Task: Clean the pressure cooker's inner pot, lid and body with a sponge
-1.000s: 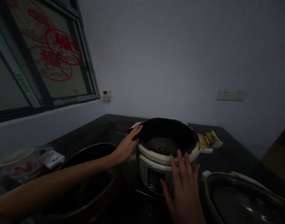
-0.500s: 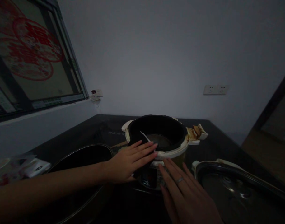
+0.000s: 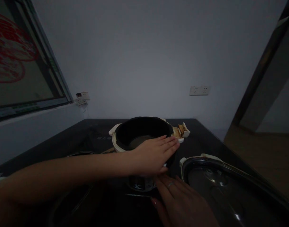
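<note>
The left hand (image 3: 156, 153), grip unclear, lies over the pressure cooker (image 3: 139, 128), perhaps wiping; the right hand (image 3: 181, 198), fingers extended, should brace it next.

Dim, underexposed room with a cool grey-blue cast. The wall (image 3: 135, 63) is palest around its middle and darkens toward the corners. Small white glints shine on the glossy lid (image 3: 203, 192), lower right. The cooker's interior (image 3: 144, 126) sinks to near-black. Wide-angle distortion stretches the edges; red window decorations (image 3: 12, 37) look smeared.
</note>
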Demonstrator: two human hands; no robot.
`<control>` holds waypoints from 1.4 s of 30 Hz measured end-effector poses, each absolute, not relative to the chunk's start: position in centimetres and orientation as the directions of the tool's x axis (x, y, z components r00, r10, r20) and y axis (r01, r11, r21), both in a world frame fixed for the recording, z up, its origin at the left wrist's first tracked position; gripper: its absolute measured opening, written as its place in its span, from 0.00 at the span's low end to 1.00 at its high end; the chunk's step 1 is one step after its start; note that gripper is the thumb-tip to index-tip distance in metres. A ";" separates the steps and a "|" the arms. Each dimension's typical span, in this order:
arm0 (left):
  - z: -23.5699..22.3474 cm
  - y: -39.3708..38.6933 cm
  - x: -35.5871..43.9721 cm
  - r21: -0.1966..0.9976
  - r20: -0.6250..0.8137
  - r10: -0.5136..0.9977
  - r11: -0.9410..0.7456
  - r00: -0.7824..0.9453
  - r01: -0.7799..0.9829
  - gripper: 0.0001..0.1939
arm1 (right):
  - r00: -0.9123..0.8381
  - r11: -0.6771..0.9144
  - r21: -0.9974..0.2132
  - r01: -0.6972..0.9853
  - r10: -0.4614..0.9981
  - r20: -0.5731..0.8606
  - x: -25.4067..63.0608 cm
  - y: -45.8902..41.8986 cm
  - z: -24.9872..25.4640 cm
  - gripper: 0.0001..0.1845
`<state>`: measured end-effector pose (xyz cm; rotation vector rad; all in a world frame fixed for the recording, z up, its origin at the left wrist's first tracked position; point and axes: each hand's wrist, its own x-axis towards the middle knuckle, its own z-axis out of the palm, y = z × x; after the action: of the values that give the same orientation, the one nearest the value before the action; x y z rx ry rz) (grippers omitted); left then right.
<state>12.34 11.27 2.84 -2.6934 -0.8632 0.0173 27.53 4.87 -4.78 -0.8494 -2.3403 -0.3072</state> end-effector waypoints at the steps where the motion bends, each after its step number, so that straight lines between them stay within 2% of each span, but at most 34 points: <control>1: 3.0 11.7 12.9 -0.303 0.083 0.589 -0.753 0.804 0.583 0.38 | -0.599 0.763 -0.002 0.646 0.509 0.617 27.6 4.9 -4.8 0.15; 7: 3.1 11.6 13.0 -0.349 0.235 0.621 -0.664 0.748 0.661 0.36 | -0.599 0.751 -0.061 0.657 0.569 0.564 27.8 5.1 -5.0 0.16; 13: 2.5 9.9 11.0 -0.327 0.153 0.572 -0.740 0.806 0.588 0.33 | -0.630 0.746 -0.133 0.652 0.631 0.453 27.2 5.2 -5.1 0.17; 23: 2.9 12.8 15.4 -0.368 0.150 0.721 -0.595 0.677 0.715 0.30 | -0.655 0.706 -0.143 0.694 0.701 0.284 26.7 4.6 -2.9 0.20; 26: 3.4 14.0 16.4 -0.350 0.146 0.752 -0.568 0.642 0.745 0.31 | -0.665 0.685 -0.151 0.712 0.728 0.166 26.4 4.4 -1.2 0.20; 29: 3.9 14.6 16.9 -0.318 0.141 0.764 -0.567 0.629 0.760 0.28 | -0.665 0.661 -0.189 0.726 0.745 0.054 26.1 4.3 -0.1 0.21; 31: 4.0 14.6 16.8 -0.290 0.141 0.762 -0.578 0.632 0.763 0.26 | -0.657 0.642 -0.220 0.735 0.754 0.004 26.1 4.2 0.3 0.21; 33: 3.9 14.1 16.3 -0.273 0.144 0.751 -0.596 0.645 0.755 0.28 | -0.657 0.632 -0.242 0.736 0.753 -0.033 26.0 4.1 0.3 0.22; 35: 3.5 13.2 15.5 -0.268 0.145 0.733 -0.617 0.664 0.740 0.31 | -0.656 0.628 -0.251 0.737 0.754 -0.042 26.0 4.1 0.3 0.23; 38: 3.3 11.9 14.3 -0.239 0.133 0.707 -0.658 0.695 0.714 0.30 | -0.650 0.620 -0.262 0.739 0.759 -0.038 26.0 4.0 0.2 0.23; 42: 4.8 12.1 13.6 -0.097 0.150 0.764 -0.620 0.627 0.779 0.26 | -0.652 0.626 -0.264 0.734 0.758 -0.016 26.1 4.0 0.2 0.23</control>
<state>13.65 12.14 4.81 -2.6934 -1.2865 -0.1406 26.08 4.03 0.15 -1.2625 -2.7449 0.3788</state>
